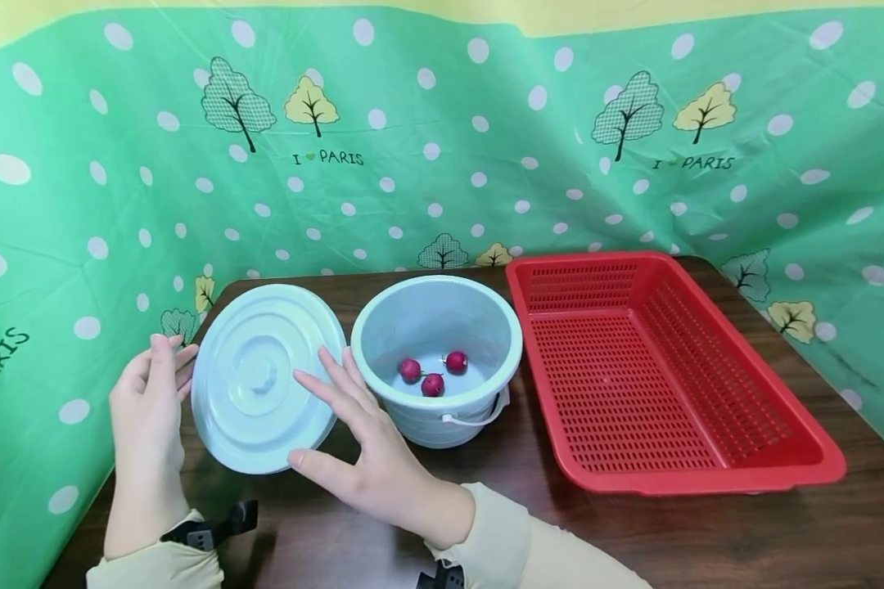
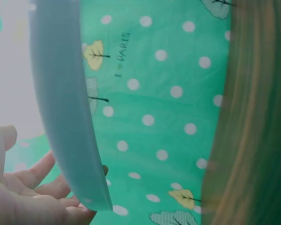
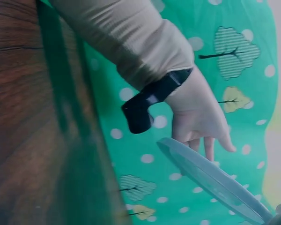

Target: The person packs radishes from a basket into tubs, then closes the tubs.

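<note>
A round light-blue lid [image 1: 268, 425] is held tilted in the air left of the bucket, its knob side facing the head camera. My left hand [image 1: 151, 401] is at its left edge; in the left wrist view, the left fingers [image 2: 56, 185] reach round the rim, with the thumb apart from it. My right hand [image 1: 383, 458] spreads its straight fingers in front of the lid's right side, thumb tip at the lower rim. Beside the lid stands a light-blue bucket [image 1: 430, 425] with three small red radishes [image 1: 432, 385] on its bottom.
A red perforated plastic basket [image 1: 626, 393] sits right of the bucket on the dark wooden table [image 1: 324, 548]. A green dotted cloth [image 1: 442, 180] hangs behind and along both sides. The bucket's white handle [image 1: 479, 419] hangs down at its front.
</note>
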`<state>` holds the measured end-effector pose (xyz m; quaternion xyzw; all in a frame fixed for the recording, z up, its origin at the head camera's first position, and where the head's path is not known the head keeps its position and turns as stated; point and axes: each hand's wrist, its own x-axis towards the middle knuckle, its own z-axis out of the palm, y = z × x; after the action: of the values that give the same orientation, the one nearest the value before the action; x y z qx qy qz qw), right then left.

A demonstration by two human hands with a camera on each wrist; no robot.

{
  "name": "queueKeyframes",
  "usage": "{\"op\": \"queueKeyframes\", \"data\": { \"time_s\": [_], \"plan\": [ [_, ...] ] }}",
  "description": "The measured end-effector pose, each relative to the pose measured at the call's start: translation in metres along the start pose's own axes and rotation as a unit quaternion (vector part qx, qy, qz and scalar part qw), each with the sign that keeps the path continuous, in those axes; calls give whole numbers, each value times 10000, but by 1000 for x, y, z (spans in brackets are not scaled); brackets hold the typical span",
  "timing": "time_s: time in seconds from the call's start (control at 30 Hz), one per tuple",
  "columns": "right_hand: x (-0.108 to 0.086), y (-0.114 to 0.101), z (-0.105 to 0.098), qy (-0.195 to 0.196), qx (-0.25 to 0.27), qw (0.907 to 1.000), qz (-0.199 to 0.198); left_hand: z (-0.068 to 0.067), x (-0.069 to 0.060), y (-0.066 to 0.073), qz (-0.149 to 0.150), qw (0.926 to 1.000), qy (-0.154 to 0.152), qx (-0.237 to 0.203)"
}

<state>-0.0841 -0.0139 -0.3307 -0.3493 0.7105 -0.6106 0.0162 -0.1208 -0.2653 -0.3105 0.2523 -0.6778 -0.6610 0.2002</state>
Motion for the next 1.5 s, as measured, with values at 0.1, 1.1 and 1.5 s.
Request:
{"op": "queueKeyframes", "data": {
  "time_s": [0.1,1.1,1.5],
  "plan": [
    [1,-6,-5,173,-43,9997,-188,2,-4,6,115,9999,-38,-76],
    [-7,-31,-75,1669,-722,9829,305,72,-38,36,927,9805,-1704,305],
    [-14,-30,-104,2078,-542,9741,710,94,-48,29,1407,9590,-2306,861]
  ]
}}
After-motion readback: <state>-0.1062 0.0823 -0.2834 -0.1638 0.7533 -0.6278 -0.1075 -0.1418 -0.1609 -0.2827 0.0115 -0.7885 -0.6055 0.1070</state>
